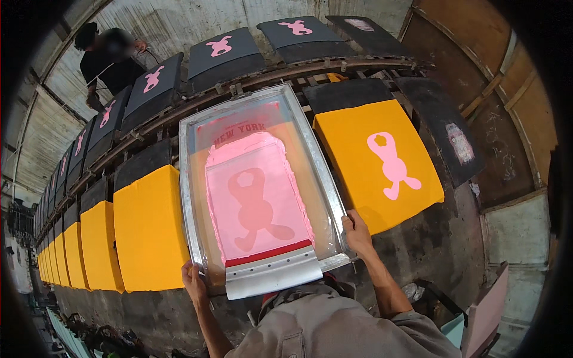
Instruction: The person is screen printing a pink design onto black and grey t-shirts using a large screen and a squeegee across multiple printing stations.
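Observation:
In front of me lies a screen printing frame [327, 173] with a metal rim and a see-through mesh. Pink ink [248, 149] covers the middle of the mesh, and a darker rabbit shape shows through it. A wide squeegee [274, 275] with a metal holder and a red blade rests across the near end. My left hand [194, 280] is closed round the near left corner of the frame. Farther up the opposite side, my right hand [357, 232] grips the rim. To the right, a yellow fabric piece [352, 149] bears a pink rabbit print [393, 166].
Several plain yellow fabric pieces [146, 230] on boards run off to the left. Behind a rail [250, 77] stands a row of dark fabric pieces [224, 53] with pink rabbit prints. A person [113, 62] stands at the far left. Bare dark boards [441, 128] are at the right.

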Tool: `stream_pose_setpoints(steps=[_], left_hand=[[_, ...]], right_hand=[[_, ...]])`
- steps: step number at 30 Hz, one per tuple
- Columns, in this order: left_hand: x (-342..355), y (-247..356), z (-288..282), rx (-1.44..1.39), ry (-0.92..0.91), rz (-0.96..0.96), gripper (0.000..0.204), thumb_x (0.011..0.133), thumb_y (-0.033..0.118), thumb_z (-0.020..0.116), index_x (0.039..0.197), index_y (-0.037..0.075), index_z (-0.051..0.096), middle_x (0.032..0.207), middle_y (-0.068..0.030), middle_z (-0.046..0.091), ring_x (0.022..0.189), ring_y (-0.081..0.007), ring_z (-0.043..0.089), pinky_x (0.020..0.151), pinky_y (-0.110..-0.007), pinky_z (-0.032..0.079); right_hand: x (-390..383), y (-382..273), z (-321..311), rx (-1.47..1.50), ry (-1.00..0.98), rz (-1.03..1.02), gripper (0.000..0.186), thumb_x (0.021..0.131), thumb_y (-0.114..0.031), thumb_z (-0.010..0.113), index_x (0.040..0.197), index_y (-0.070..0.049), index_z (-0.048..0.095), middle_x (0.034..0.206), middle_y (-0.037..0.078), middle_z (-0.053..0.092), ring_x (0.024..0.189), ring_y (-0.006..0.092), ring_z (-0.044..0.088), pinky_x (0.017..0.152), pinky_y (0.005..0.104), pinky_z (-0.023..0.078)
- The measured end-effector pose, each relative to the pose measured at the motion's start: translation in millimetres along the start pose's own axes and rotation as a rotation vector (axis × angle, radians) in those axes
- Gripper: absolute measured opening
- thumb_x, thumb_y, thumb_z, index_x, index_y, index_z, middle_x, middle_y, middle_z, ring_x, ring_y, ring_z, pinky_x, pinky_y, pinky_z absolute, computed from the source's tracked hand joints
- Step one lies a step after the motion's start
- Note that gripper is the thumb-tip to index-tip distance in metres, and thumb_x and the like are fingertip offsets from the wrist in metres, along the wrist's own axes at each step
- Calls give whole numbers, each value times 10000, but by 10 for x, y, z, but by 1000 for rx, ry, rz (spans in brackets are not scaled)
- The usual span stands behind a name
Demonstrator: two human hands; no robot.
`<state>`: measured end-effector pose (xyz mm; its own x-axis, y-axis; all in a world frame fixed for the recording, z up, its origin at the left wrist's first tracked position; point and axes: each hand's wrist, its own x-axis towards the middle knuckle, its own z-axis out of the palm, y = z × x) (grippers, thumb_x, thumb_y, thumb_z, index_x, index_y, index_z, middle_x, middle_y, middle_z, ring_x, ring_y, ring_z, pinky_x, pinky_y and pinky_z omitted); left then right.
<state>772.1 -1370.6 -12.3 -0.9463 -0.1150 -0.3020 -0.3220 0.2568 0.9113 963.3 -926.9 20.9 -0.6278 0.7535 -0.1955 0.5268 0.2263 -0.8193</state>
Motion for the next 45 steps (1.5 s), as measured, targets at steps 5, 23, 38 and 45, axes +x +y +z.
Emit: stream_pose_setpoints(steps=[5, 23, 38, 45], left_hand=[[-56, 61, 134, -45, 14, 188, 280, 968, 227, 611, 1148, 12, 595, 868, -10, 588, 723, -93, 481, 612, -253, 385], [-519, 152, -77, 87, 308, 11, 416, 922, 371, 649, 1162, 32, 648, 904, -189, 707, 823, -270, 684, 755, -365, 518], [-447, -205, -2202, -16, 621, -45, 393, 931, 359, 643, 1187, 66, 586, 812, -128, 677, 737, -238, 644, 705, -382, 490], [-646, -502, -3195, -127, 903, -70, 400, 950, 321, 617, 1225, 45, 526, 880, -158, 682, 815, -220, 637, 765, -369, 488]], right_hand=[[52, 110, 76, 5, 60, 30, 306, 1007, -272, 531, 1155, -10, 586, 871, 120, 591, 826, 214, 550, 762, 354, 460], [338, 412, 681, 388, -19, 142, 471, 990, -431, 559, 1265, -51, 594, 1023, 193, 637, 879, 291, 566, 848, 474, 487], [-180, -851, 2512, 285, -390, -306, 342, 1054, -276, 491, 988, 42, 601, 913, 54, 589, 880, 152, 519, 791, 298, 437], [-977, -1951, 3580, 227, -540, -399, 344, 1053, -282, 496, 971, 36, 599, 865, 41, 580, 819, 134, 521, 742, 289, 444]])
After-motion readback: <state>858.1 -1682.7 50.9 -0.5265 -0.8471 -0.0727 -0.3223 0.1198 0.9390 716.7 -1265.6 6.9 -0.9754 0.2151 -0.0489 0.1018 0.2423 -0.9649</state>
